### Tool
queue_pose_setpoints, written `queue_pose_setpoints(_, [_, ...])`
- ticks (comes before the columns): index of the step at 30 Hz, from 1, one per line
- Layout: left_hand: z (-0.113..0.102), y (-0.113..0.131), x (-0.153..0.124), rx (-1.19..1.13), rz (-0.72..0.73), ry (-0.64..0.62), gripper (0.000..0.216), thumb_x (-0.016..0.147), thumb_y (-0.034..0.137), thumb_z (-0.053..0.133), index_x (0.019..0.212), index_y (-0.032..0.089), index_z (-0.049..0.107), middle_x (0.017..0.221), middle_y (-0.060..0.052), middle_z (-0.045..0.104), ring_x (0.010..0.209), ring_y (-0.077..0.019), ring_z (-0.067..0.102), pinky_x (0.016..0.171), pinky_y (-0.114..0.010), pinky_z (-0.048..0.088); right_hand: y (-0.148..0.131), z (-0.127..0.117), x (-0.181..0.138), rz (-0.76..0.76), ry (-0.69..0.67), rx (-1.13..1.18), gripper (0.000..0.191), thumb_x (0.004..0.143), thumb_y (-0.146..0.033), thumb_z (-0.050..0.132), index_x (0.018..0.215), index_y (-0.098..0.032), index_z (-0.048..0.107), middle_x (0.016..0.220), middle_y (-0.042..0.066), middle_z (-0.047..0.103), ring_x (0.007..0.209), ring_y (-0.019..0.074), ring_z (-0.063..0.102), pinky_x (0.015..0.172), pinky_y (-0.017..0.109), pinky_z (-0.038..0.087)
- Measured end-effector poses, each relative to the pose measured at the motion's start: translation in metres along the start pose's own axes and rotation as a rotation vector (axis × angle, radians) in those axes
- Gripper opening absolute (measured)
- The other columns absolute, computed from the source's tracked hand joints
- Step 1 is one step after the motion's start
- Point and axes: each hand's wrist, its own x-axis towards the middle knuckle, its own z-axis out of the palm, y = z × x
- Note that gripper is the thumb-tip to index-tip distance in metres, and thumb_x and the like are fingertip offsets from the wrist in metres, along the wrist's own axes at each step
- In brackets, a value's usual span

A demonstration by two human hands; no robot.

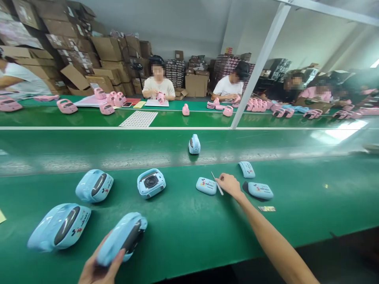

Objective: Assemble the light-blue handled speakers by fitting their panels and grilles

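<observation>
L hand (99, 268) clamped on blue casing (122, 238) | R hand (230, 185) pinching stick (217, 183) by cover (206, 185)

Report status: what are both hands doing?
Left hand gripping blue camera shell. Right hand pinching thin white stick beside blue cover plate. Another shell lies alongside.

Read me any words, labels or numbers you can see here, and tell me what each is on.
"MICKEY", likely: blue cover beside the right hand holding a white stick.
Print on other covers, loose casings and cartons: too small or blurred to read.
Held casing in the left hand: none visible.
</observation>
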Motion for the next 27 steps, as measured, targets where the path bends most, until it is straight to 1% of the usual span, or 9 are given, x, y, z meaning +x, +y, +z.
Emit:
queue_pose_setpoints(3, [0.021,-0.003,0.005,-0.021,-0.010,0.034,0.046,0.083,0.054,0.072,0.122,0.029,0.066,0.128,-0.006,0.068,0.118,-0.0328,0.064,0.100,-0.053,0.057,-0.006,-0.004,0.003,-0.024,-0.020,-0.057,0.019,0.087,-0.033,0.061,0.079,-0.021,0.072,0.086,0.013,0.076,0.086,0.0293,0.072,0.075,0.037,0.049])
queue_pose_setpoints(7, [0.020,-0.011,0.011,-0.015,-0.002,-0.009,0.061,0.065,0.064,0.078,0.118,0.035,0.067,0.130,-0.002,0.070,0.129,-0.0396,0.059,0.116,-0.058,0.044,-0.010,-0.010,-0.007,-0.179,-0.049,-0.053,0.019,0.090,-0.033,0.060,0.097,-0.021,0.073,0.102,0.010,0.075,0.098,0.0268,0.069,0.087,0.037,0.050])
queue_pose_setpoints(9, [0.012,-0.019,0.016,-0.038,0.048,-0.094,0.075,0.055,0.060,0.085,0.124,0.038,0.064,0.138,-0.001,0.066,0.135,-0.0407,0.054,0.119,-0.058,0.039,-0.015,-0.009,-0.016,-0.334,-0.075,-0.060,0.035,0.085,-0.040,0.069,0.113,-0.020,0.071,0.116,0.012,0.071,0.110,0.0276,0.065,0.097,0.037,0.048])
queue_pose_setpoints(12, [0.004,-0.031,0.028,0.011,0.051,-0.207,0.089,0.045,0.048,0.091,0.129,0.038,0.061,0.143,-0.003,0.063,0.137,-0.0429,0.052,0.119,-0.061,0.036,-0.028,-0.004,-0.027,-0.535,-0.111,-0.178,0.074,0.075,-0.045,0.080,0.139,-0.014,0.059,0.132,0.019,0.063,0.121,0.0351,0.057,0.104,0.043,0.044])
queue_pose_setpoints(14, [0.001,-0.033,0.035,0.101,0.015,-0.210,0.081,0.046,0.045,0.090,0.123,0.035,0.066,0.135,-0.005,0.068,0.132,-0.0446,0.056,0.117,-0.063,0.039,-0.037,-0.003,-0.032,-0.565,-0.129,-0.263,0.080,0.077,-0.039,0.080,0.148,-0.016,0.051,0.134,0.019,0.061,0.122,0.0378,0.055,0.104,0.045,0.044])
queue_pose_setpoints(18, [0.000,-0.019,0.029,0.150,-0.033,-0.127,0.068,0.045,0.041,0.091,0.110,0.031,0.071,0.105,-0.005,0.077,0.109,-0.0436,0.068,0.108,-0.065,0.046,-0.049,-0.007,-0.039,-0.589,-0.162,-0.393,0.076,0.081,-0.025,0.068,0.153,-0.026,0.045,0.129,0.016,0.062,0.116,0.0358,0.057,0.096,0.043,0.046])
queue_pose_setpoints(20, [0.001,-0.011,0.018,-0.005,-0.076,-0.129,0.076,0.043,0.039,0.093,0.114,0.031,0.070,0.102,-0.004,0.077,0.104,-0.0402,0.070,0.105,-0.063,0.049,-0.051,-0.008,-0.044,-0.600,-0.168,-0.468,0.078,0.081,-0.022,0.064,0.155,-0.028,0.041,0.127,0.017,0.060,0.114,0.0360,0.057,0.090,0.042,0.048])
queue_pose_setpoints(23, [0.003,-0.008,0.003,-0.433,-0.172,-0.168,0.085,0.043,0.037,0.094,0.124,0.031,0.067,0.115,-0.004,0.076,0.112,-0.0366,0.068,0.100,-0.049,0.055,-0.052,-0.006,-0.050,-0.622,-0.181,-0.580,0.082,0.077,-0.017,0.062,0.156,-0.027,0.040,0.125,0.019,0.058,0.114,0.0380,0.055,0.082,0.041,0.048])
queue_pose_setpoints(27, [0.003,-0.025,-0.003,-0.912,-0.368,-0.278,0.071,0.055,0.041,0.088,0.122,0.025,0.072,0.116,-0.009,0.078,0.110,-0.0355,0.070,0.091,-0.044,0.060,-0.050,0.001,-0.052,-0.671,-0.197,-0.650,0.082,0.073,-0.015,0.063,0.153,-0.025,0.045,0.124,0.020,0.056,0.109,0.0373,0.054,0.077,0.039,0.049])
